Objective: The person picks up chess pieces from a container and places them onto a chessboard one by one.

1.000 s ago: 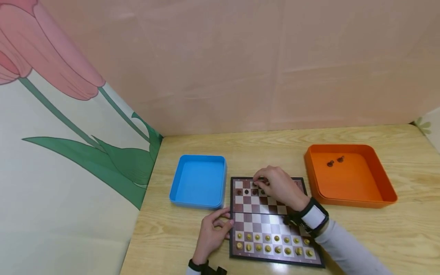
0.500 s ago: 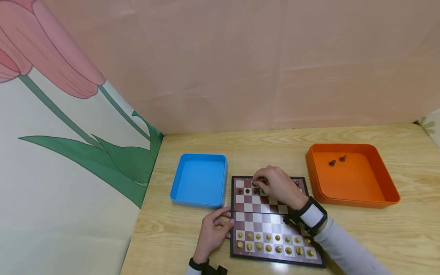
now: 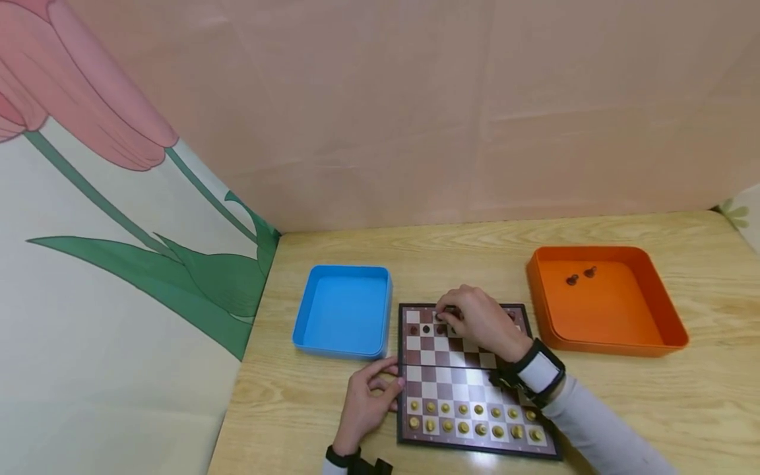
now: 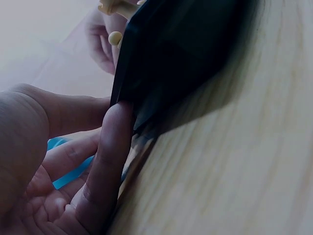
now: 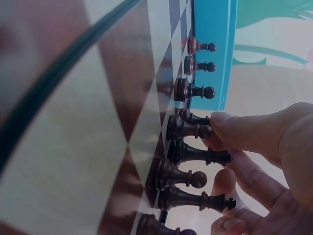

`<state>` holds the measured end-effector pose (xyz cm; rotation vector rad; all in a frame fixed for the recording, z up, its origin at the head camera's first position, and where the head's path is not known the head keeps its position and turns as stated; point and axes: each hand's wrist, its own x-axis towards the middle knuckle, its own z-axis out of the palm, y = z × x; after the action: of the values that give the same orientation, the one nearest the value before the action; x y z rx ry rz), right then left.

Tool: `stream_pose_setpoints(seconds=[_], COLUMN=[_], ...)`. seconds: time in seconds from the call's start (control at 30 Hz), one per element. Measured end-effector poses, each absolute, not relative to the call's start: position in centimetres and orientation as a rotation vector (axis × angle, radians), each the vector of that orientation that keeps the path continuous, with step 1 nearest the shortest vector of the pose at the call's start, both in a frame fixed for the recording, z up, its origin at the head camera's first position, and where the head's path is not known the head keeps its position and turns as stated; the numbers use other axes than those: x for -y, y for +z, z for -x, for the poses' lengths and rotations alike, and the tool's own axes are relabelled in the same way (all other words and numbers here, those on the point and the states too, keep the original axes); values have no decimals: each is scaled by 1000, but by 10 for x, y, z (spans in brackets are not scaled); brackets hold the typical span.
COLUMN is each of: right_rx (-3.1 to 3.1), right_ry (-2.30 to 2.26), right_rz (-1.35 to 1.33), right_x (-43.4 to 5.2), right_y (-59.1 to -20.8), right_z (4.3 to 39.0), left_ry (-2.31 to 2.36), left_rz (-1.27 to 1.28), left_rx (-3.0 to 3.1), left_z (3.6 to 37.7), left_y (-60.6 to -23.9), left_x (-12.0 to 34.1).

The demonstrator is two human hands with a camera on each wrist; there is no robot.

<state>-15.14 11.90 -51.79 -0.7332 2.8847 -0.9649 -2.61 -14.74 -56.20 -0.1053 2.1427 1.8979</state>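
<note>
A chessboard (image 3: 438, 376) with a dark rim lies on the table. My right hand (image 3: 477, 320) is over its far rows, pinching the top of a dark chess piece (image 5: 193, 117) in the back row; a pawn in front partly hides that piece. Near it in the right wrist view stand dark pawns (image 5: 195, 91) and a king (image 5: 198, 199). At the board's left edge, my left hand (image 3: 365, 404) grips the rim between thumb and fingers, with one fingertip (image 4: 117, 117) against the dark side. Gold chess pieces (image 3: 463, 427) fill the two near rows.
A blue tray (image 3: 384, 310) stands left of the board's far half. To the right, an orange tray (image 3: 617, 316) holds two dark chess pieces (image 3: 572, 280). A wall rises behind the wooden table (image 3: 451, 257), and a flower-patterned sheet is at the left.
</note>
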Motion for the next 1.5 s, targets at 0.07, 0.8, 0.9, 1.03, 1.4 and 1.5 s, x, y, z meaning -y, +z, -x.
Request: stream_pose_setpoints(seconds=[0.07, 0.8, 0.9, 1.03, 1.4, 1.5], right_rx=[-2879, -3059, -3113, -3154, -3212, -3225], right_ry=[-964, -1010, -1044, -1065, -1067, -1000], right_rz=[733, 673, 702, 697, 429, 368], right_x=[-119, -175, -191, -210, -261, -275], right_y=[-517, -499, -497, -495, -493, -493], right_z=[151, 145, 145, 146, 150, 151], left_ry=[1908, 1864, 1872, 1878, 1885, 1877], left_rz=[105, 88, 83, 90, 105, 99], left_rx=[-2138, -2165, -2159, -2152, -2156, -2165], left_z=[26, 29, 28, 26, 24, 25], left_y=[-561, -566, -566, -566, -564, -565], left_x=[147, 148, 148, 148, 147, 148])
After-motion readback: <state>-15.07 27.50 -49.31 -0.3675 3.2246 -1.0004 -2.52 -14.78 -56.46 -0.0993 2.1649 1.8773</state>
